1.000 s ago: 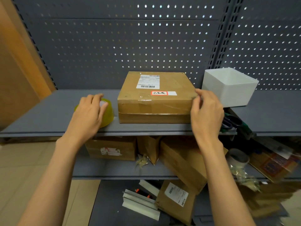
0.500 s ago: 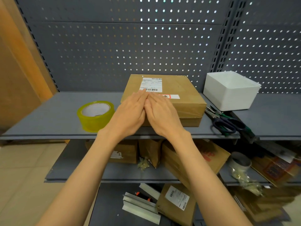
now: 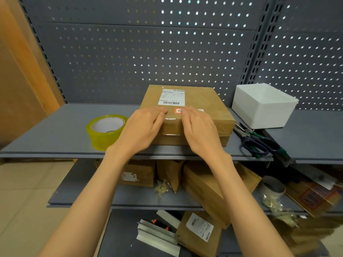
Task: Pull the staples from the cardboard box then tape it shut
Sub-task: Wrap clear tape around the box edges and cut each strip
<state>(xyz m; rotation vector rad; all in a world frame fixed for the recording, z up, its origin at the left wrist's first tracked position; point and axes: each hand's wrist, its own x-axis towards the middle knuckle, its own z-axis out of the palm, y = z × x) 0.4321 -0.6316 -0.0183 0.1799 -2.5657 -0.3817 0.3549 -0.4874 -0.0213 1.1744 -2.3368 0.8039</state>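
On the grey shelf (image 3: 55, 130), box (image 3: 200, 101) sits between tape roll (image 3: 106, 131) and white bin (image 3: 263, 106). Left hand (image 3: 143, 127) and right hand (image 3: 199, 127) lie flat over its near top edge, fingers extended, gripping nothing, a gap between them. Clear tape covers that edge. Scissors (image 3: 258, 141) lie right of box.

Left hand (image 3: 143, 127) and right hand (image 3: 199, 129) lie flat, slightly apart.
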